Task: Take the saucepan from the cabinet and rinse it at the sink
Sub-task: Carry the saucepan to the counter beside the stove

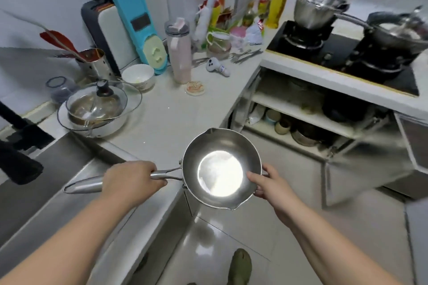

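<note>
Your left hand (134,178) was clamped on saucepan (221,166) handle, right hand (266,183) pinched far rim; handle pointed left toward sink (58,173).

cabinet (308,109) contents blurred; sink (34,183) cut off at left edge.

You see bright, even indoor light with hard glare on the saucepan (221,172) base; motion blur smears the cabinet (312,120) at three o'clock, and the wide lens bends the edges.
</note>
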